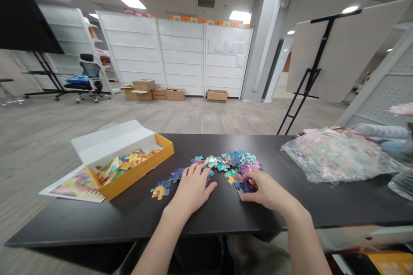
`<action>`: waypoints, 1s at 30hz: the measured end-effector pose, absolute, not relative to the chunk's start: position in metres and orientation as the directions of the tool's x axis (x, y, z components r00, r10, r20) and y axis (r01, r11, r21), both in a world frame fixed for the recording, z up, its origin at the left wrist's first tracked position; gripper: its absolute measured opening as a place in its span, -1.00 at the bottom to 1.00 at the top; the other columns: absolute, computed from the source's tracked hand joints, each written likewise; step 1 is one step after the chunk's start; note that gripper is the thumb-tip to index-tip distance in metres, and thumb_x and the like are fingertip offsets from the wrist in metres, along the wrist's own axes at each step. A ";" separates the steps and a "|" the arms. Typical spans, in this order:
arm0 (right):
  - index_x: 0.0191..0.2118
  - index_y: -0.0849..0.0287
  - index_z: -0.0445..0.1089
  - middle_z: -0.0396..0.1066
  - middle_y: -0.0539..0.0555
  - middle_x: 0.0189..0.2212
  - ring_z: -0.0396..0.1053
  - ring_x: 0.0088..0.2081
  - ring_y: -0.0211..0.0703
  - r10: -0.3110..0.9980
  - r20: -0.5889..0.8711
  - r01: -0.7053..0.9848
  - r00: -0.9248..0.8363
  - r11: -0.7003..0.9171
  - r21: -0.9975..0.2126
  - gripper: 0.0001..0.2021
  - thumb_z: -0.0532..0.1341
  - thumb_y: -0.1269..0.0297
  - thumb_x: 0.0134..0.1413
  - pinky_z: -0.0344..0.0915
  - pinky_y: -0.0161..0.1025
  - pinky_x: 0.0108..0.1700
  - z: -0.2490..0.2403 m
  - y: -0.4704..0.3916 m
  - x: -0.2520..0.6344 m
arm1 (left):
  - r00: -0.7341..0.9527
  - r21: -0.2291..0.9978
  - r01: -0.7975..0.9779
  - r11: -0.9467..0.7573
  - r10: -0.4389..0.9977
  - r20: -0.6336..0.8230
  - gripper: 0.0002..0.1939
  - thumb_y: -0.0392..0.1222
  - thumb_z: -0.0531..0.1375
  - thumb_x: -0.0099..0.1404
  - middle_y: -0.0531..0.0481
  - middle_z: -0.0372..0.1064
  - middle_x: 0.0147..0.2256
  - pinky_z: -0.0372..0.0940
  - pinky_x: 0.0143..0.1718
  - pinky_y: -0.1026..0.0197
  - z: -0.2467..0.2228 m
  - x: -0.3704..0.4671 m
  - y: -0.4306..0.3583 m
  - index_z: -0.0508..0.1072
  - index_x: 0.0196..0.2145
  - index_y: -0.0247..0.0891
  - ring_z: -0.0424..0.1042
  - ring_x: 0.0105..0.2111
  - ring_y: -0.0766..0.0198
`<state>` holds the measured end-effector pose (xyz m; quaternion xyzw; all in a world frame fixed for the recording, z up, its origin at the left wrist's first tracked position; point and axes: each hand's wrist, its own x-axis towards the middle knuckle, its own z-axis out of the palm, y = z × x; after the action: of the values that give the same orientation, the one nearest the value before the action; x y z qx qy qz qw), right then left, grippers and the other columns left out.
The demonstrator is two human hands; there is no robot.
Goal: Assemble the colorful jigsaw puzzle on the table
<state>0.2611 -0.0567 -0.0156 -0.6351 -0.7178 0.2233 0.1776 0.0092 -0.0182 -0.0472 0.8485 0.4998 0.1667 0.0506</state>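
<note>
My left hand (pixel 195 184) rests palm down with its fingers spread, at the near left edge of a heap of jigsaw puzzle pieces (pixel 226 161). My right hand (pixel 264 189) grips a dark blue puzzle piece (pixel 244 187) between thumb and fingers, low over the table at the heap's near right side. A piece with a yellow-orange shape (pixel 159 190) lies left of my left hand, and a dark blue piece (pixel 176 175) is beside the fingers. Part of the heap is hidden behind my left fingers.
An open yellow box (pixel 138 172) with more pieces stands at the left, partly over a printed picture sheet (pixel 77 187). Clear plastic packaging (pixel 338 154) lies on the right of the black table (pixel 129 219). Cardboard boxes (pixel 142 90) sit on the floor by the far shelves.
</note>
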 end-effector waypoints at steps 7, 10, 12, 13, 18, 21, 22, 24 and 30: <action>-0.21 0.10 0.51 0.50 0.11 -0.22 0.44 -0.20 -0.04 0.969 0.247 0.881 0.024 0.096 -0.463 -0.81 0.25 0.14 0.14 0.31 -0.17 -0.10 -0.024 -0.039 0.277 | 0.464 0.247 0.830 -0.501 0.864 0.194 -0.44 0.12 0.09 0.38 -0.26 0.22 0.27 0.05 0.27 -0.18 -0.048 0.006 -0.013 0.33 0.22 -0.21 0.15 0.28 -0.13; -0.12 0.12 0.50 0.46 0.15 -0.11 0.42 -0.10 0.02 0.958 0.281 0.916 0.051 0.067 -0.396 -0.75 0.30 0.18 0.07 0.29 -0.15 -0.04 -0.033 -0.033 0.287 | 0.458 0.241 0.834 -0.497 0.866 0.203 -0.36 0.17 0.04 0.40 -0.22 0.10 0.35 -0.03 0.31 -0.18 -0.054 0.004 -0.011 0.23 0.31 -0.20 0.05 0.33 -0.14; -0.06 0.14 0.49 0.44 0.17 -0.08 0.41 -0.08 0.03 0.964 0.262 0.925 0.031 0.072 -0.373 -0.68 0.33 0.21 0.03 0.29 -0.15 -0.02 -0.040 -0.031 0.291 | 0.451 0.237 0.838 -0.492 0.868 0.208 -0.33 0.18 0.01 0.41 -0.21 0.06 0.37 -0.07 0.33 -0.19 -0.057 0.003 -0.011 0.19 0.34 -0.22 0.02 0.35 -0.15; -0.03 0.16 0.49 0.44 0.18 -0.07 0.41 -0.08 0.03 0.967 0.252 0.927 0.026 0.071 -0.369 -0.65 0.34 0.21 0.02 0.29 -0.15 -0.02 -0.043 -0.030 0.293 | 0.445 0.238 0.840 -0.488 0.870 0.211 -0.32 0.19 0.00 0.41 -0.22 0.06 0.37 -0.08 0.33 -0.20 -0.059 0.003 -0.010 0.18 0.34 -0.23 0.01 0.35 -0.16; -0.07 0.16 0.49 0.42 0.17 -0.11 0.42 -0.11 0.01 0.966 0.251 0.921 0.061 0.043 -0.386 -0.66 0.34 0.20 0.01 0.30 -0.15 -0.04 -0.049 -0.029 0.296 | 0.423 0.242 0.850 -0.469 0.879 0.218 -0.32 0.21 -0.02 0.42 -0.26 0.09 0.35 -0.07 0.33 -0.22 -0.062 0.004 -0.011 0.22 0.32 -0.25 0.01 0.35 -0.17; -0.19 0.14 0.49 0.42 0.13 -0.16 0.43 -0.19 -0.05 0.963 0.257 0.901 0.077 0.043 -0.431 -0.77 0.34 0.23 -0.02 0.31 -0.17 -0.10 -0.046 -0.030 0.294 | 0.406 0.240 0.862 -0.446 0.892 0.199 -0.33 0.17 -0.01 0.42 -0.28 0.09 0.35 -0.08 0.33 -0.25 -0.060 0.005 -0.011 0.22 0.31 -0.30 0.00 0.36 -0.18; -0.24 0.14 0.48 0.42 0.12 -0.19 0.44 -0.22 -0.07 0.962 0.263 0.891 0.078 0.051 -0.451 -0.81 0.32 0.22 -0.01 0.32 -0.18 -0.12 -0.045 -0.031 0.293 | 0.399 0.239 0.867 -0.437 0.897 0.191 -0.34 0.15 0.00 0.43 -0.29 0.09 0.35 -0.08 0.33 -0.25 -0.059 0.006 -0.011 0.21 0.31 -0.31 -0.01 0.36 -0.18; -0.31 0.14 0.45 0.45 0.10 -0.27 0.44 -0.28 -0.10 0.957 0.278 0.862 0.079 0.074 -0.501 -0.84 0.27 0.16 0.07 0.32 -0.18 -0.16 -0.042 -0.032 0.293 | 0.387 0.238 0.875 -0.421 0.905 0.179 -0.36 0.12 0.00 0.44 -0.28 0.10 0.34 -0.06 0.32 -0.26 -0.057 0.006 -0.010 0.20 0.32 -0.30 0.00 0.36 -0.18; -0.33 0.15 0.40 0.53 0.09 -0.45 0.46 -0.40 -0.10 0.941 0.304 0.619 0.150 0.151 -0.771 -0.66 0.23 -0.07 0.10 0.34 -0.22 -0.30 -0.040 -0.032 0.297 | 0.389 0.229 0.864 -0.449 0.883 0.264 -0.50 0.03 0.03 0.46 -0.21 0.20 0.29 0.00 0.31 -0.26 -0.047 0.011 -0.013 0.26 0.26 -0.22 0.09 0.32 -0.10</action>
<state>0.2972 -0.0324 -0.0397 -0.6242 -0.6247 0.1870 0.4303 0.0115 -0.0127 -0.0471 0.8329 0.5243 0.1753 0.0272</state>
